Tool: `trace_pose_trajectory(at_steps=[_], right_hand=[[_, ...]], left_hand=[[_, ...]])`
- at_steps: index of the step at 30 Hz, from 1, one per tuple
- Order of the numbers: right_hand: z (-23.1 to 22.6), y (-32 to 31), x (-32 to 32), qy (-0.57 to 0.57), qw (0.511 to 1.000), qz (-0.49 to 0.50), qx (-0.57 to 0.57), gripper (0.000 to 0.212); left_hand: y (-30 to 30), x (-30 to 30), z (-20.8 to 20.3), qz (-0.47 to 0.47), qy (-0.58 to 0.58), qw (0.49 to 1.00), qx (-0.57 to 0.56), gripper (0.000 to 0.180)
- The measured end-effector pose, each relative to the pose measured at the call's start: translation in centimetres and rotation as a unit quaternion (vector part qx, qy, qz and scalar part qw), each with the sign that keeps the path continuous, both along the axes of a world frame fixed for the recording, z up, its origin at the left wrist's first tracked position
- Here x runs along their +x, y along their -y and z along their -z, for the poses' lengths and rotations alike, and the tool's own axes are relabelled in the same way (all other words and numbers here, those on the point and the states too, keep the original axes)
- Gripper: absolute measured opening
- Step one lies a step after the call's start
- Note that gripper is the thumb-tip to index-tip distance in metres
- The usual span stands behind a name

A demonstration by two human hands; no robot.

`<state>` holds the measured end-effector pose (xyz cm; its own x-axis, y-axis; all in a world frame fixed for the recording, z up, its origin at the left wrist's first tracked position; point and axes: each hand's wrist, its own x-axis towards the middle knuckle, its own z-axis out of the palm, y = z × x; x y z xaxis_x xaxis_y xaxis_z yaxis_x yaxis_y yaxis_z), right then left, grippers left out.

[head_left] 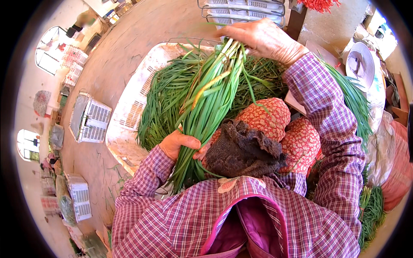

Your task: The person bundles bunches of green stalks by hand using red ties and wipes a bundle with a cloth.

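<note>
A long bunch of green garlic chives (214, 101) slants across my lap, its pale stem ends up and its leaf tips down toward my body. My left hand (180, 144) is wrapped round the leafy lower part. At the top, my right hand (266, 41) has its fingers closed at the pale stem ends; the fingertips are partly hidden. One yellowed leaf shows among the green ones. Behind the bunch, a white plastic basket (112, 133) holds a heap of loose chives (165, 94). A dark brown cloth (245, 150) lies on my red patterned trouser legs (266, 116).
White crates (243, 10) are stacked at the far side. Another white crate (92, 118) stands on the floor at left. More chives (352, 101) lie at right, near a pale straw hat (360, 64) and a red sack (396, 165). Leaf scraps litter the floor.
</note>
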<state>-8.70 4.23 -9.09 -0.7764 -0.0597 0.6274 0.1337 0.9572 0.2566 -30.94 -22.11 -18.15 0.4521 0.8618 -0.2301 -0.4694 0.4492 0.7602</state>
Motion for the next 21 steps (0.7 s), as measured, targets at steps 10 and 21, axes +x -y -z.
trace_pose_trajectory(at_steps=[10,21], right_hand=[[4.3,-6.2,7.1,-0.032,0.950,0.294,-0.099,0.028],[7.3,7.0,-4.5,-0.088,0.932,0.109,-0.335,0.067]], left_hand=[[-1.1,-4.5,-0.2,-0.175,-0.216,0.961,-0.008,0.039],[-2.9,-2.4,-1.5,-0.171,-0.283,0.944,-0.012,0.040]])
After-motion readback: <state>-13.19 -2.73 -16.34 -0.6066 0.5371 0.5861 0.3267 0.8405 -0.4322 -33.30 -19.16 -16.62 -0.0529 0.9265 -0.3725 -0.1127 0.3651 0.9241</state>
